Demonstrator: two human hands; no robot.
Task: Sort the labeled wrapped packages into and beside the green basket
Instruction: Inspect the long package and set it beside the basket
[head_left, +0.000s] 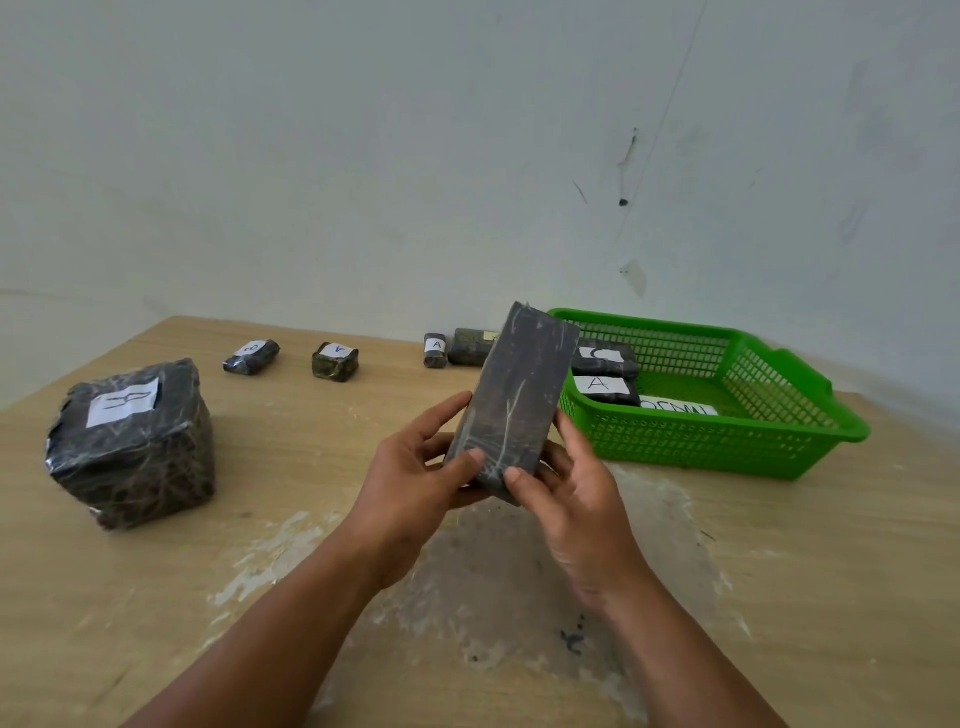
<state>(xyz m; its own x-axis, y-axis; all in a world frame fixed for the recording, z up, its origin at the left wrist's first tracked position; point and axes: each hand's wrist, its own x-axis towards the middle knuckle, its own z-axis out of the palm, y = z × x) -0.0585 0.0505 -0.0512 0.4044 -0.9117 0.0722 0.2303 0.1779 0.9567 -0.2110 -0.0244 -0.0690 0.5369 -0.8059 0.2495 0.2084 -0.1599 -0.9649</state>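
A long flat dark wrapped package (519, 395) is held upright above the table, no label showing on the side facing me. My left hand (415, 478) grips its lower left edge and my right hand (576, 493) grips its lower right edge, thumbs on the front. The green basket (753, 447) stands just right of it and holds a package labeled A (605, 389), another labeled package (605, 359) behind it and a white label (675, 408). Beside the basket's left end lie a small package labeled A (435, 351) and a dark package (470, 347).
On the wooden table (831, 571) a big wrapped block with a white label (132, 441) sits at the left. Two small labeled packages (252, 356) (335, 361) lie further back. A wall rises right behind the table. A worn patch marks the table surface under my hands.
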